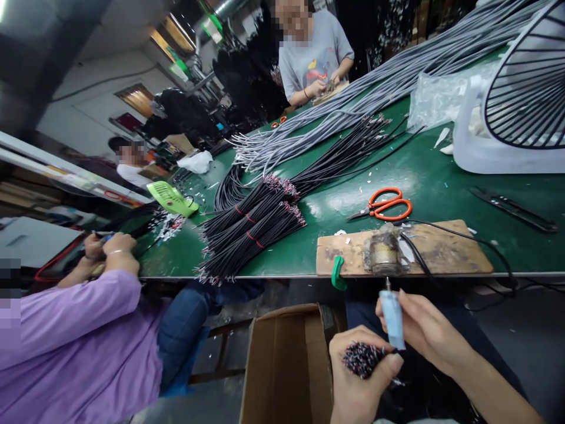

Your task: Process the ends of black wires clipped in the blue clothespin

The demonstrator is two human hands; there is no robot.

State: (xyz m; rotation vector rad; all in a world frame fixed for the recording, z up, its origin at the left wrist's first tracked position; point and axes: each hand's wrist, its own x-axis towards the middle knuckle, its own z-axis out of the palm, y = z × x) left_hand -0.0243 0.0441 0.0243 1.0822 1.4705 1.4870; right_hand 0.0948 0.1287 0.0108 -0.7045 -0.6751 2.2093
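Note:
My left hand (pixel 364 368) is wrapped around a bundle of thin black cables (pixel 362 359), whose ends with red and white wire tips face me. Its thumb presses along the bundle's right side. With my right hand (pixel 426 324) I grip a light blue tapered piece (pixel 392 321) between thumb and fingers, its lower end close to the left thumb. The top of this piece meets the metal shaft of a small motor (pixel 384 253); whether it is fixed there I cannot tell. The motor sits taped on a wooden board (pixel 459 247) at the table's edge.
On the green table (pixel 335 200) lie tied black cable bundles (pixel 253 227), grey cables (pixel 318 129), orange-handled scissors (pixel 382 206) and black snips (pixel 514 209). A green clamp (pixel 338 274) grips the board. A fan (pixel 474 129) stands right, a cardboard box (pixel 286 365) below. Co-workers sit left and opposite.

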